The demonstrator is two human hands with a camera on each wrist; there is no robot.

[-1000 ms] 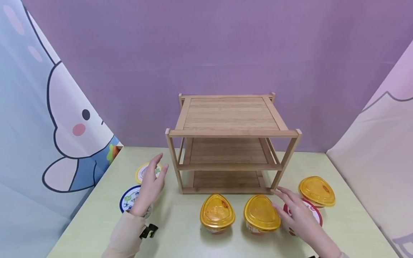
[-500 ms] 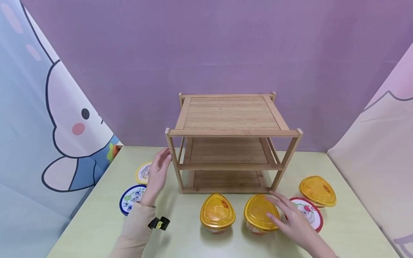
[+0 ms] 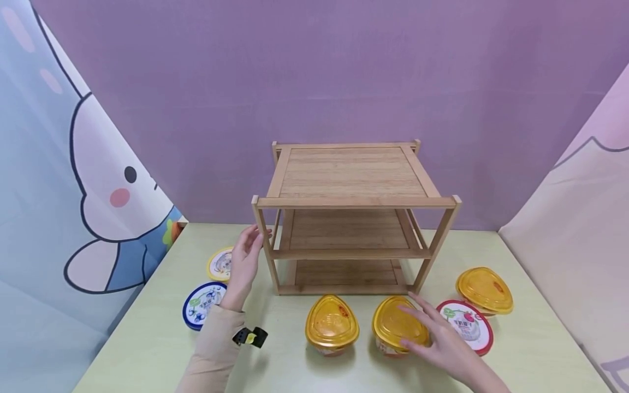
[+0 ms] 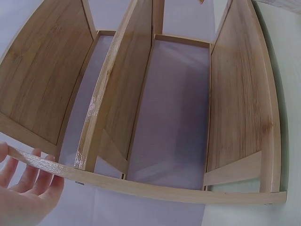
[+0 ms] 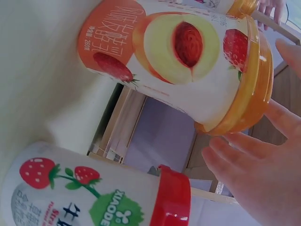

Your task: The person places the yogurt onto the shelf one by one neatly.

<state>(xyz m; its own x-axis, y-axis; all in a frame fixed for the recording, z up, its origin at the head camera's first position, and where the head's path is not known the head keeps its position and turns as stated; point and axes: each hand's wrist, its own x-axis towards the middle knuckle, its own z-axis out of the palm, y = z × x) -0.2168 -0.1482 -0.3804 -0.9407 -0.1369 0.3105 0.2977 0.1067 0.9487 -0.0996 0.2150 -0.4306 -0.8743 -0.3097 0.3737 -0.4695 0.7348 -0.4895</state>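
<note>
Left hand (image 3: pixel 244 266): fingers curled round left post (image 3: pixel 271 267) of wooden rack (image 3: pixel 355 173) | right hand (image 3: pixel 442 341): fingers spread at yellow-lidded cup (image 3: pixel 395 326), contact unclear | red-lidded cup (image 3: pixel 467 327) beside, on bench (image 3: pixel 285 355)

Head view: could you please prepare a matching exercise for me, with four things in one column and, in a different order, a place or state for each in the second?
Column 1
1. left hand
2. right hand
3. blue-rimmed lid
4. wooden rack

Column 2
A. close to an amber-lidded cup
B. has three levels
C. fingers curled around the left front post
D. nearer to the person than the yellow-rimmed lid

Right pairs: 1-C, 2-A, 3-D, 4-B
</note>
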